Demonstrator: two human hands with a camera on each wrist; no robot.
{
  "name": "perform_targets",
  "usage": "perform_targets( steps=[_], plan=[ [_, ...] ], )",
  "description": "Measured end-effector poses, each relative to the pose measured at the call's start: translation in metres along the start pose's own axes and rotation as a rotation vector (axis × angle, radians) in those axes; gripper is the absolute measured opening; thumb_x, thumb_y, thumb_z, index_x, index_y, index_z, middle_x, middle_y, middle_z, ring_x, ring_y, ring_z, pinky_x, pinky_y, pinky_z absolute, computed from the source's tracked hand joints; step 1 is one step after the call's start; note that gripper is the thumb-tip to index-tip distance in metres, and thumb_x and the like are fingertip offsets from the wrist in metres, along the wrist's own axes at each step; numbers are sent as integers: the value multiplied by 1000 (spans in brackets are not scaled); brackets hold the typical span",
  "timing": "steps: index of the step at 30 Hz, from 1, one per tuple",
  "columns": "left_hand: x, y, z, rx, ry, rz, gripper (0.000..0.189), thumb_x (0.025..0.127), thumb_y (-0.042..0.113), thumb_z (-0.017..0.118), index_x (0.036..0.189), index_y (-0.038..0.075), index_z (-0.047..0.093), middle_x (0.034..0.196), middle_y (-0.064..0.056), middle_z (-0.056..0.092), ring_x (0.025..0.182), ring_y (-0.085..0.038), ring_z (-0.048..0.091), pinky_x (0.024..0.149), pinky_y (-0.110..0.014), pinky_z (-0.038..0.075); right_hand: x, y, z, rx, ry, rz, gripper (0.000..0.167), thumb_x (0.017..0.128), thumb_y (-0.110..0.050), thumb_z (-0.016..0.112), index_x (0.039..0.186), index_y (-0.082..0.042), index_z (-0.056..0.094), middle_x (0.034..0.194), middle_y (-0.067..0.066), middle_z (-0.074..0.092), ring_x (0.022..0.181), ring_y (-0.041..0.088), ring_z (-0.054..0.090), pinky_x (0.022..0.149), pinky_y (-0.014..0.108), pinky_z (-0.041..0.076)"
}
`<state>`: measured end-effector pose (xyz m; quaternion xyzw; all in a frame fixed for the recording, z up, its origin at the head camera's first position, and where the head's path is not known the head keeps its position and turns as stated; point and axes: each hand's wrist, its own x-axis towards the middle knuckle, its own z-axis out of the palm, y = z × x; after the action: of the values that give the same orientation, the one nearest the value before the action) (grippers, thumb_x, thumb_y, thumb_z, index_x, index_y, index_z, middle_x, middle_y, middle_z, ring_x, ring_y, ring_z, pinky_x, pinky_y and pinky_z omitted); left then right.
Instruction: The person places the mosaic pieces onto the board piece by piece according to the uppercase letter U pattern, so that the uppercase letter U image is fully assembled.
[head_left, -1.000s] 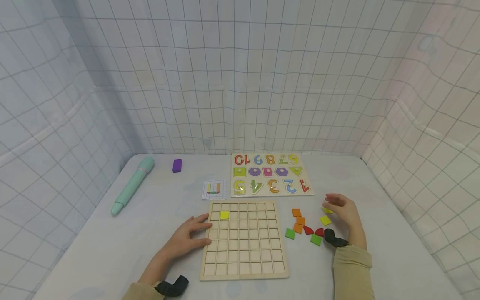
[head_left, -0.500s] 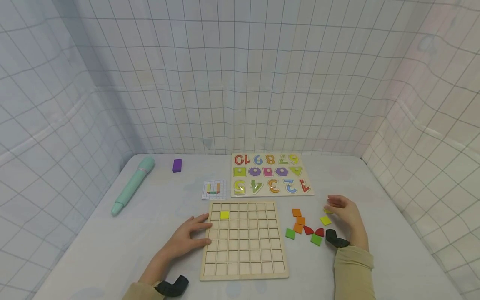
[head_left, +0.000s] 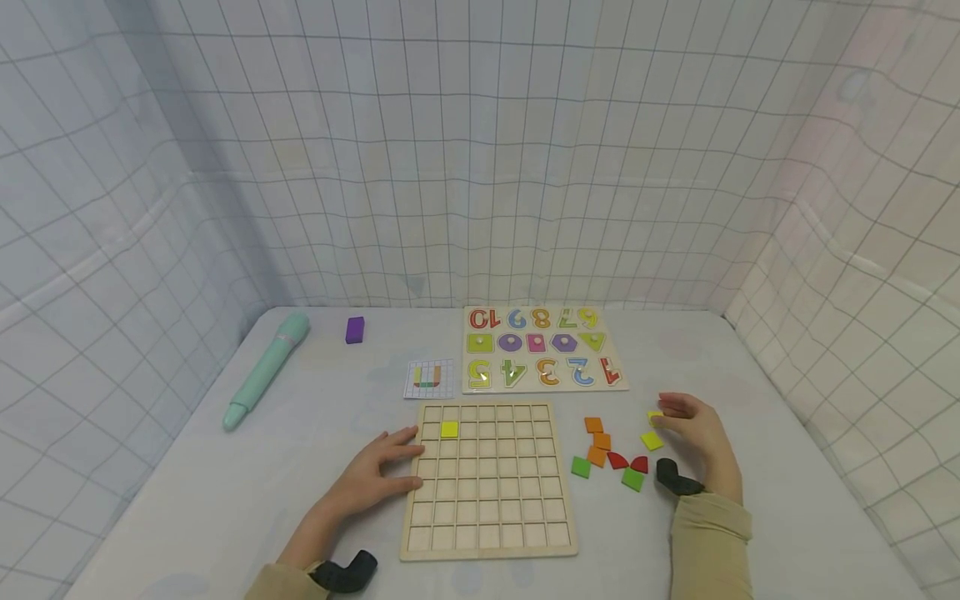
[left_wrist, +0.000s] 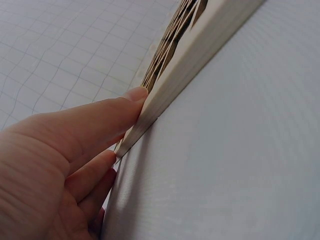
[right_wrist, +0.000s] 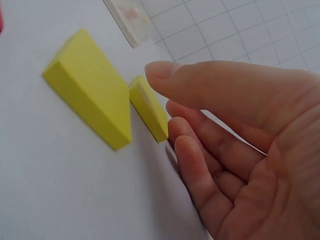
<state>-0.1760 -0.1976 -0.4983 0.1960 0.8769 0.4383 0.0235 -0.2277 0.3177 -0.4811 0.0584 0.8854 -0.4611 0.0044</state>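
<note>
A wooden grid board lies in front of me with one yellow tile in a cell near its upper left corner. My left hand rests along its left edge, fingers extended; in the left wrist view the thumb touches the board's rim. My right hand is at a loose yellow square tile, which its fingers partly cover in the head view. In the right wrist view this tile lies beside the fingertips, loosely bent and not closed round it. A second yellow tile lies nearer me.
Orange tiles, red quarter-round tiles and green tiles lie between board and right hand. Behind the board are a pattern card and a number puzzle. A purple block and mint-green stick lie at left.
My right hand has shifted a little to the right, and more of the far yellow tile shows beside its fingers. The left hand and the board have stayed in place.
</note>
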Motion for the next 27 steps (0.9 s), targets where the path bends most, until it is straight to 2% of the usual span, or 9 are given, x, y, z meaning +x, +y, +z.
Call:
perform_targets(
  steps=[10, 27],
  plan=[
    [0, 0, 0, -8, 3, 7, 51, 75, 33, 78, 117, 7, 66, 142, -11, 44, 135, -32, 33, 115, -45, 11, 0, 2, 0, 5, -43, 6, 58, 83, -22, 73, 129, 3, 50, 127, 24, 54, 114, 35, 51, 97, 46, 44],
    [0, -2, 1, 1, 3, 3, 51, 75, 35, 78, 117, 8, 66, 142, -10, 44, 135, -33, 33, 115, -48, 12, -2, 4, 0, 6, -59, 76, 53, 83, -20, 72, 128, 0, 52, 125, 21, 54, 114, 34, 47, 101, 53, 37]
  ],
)
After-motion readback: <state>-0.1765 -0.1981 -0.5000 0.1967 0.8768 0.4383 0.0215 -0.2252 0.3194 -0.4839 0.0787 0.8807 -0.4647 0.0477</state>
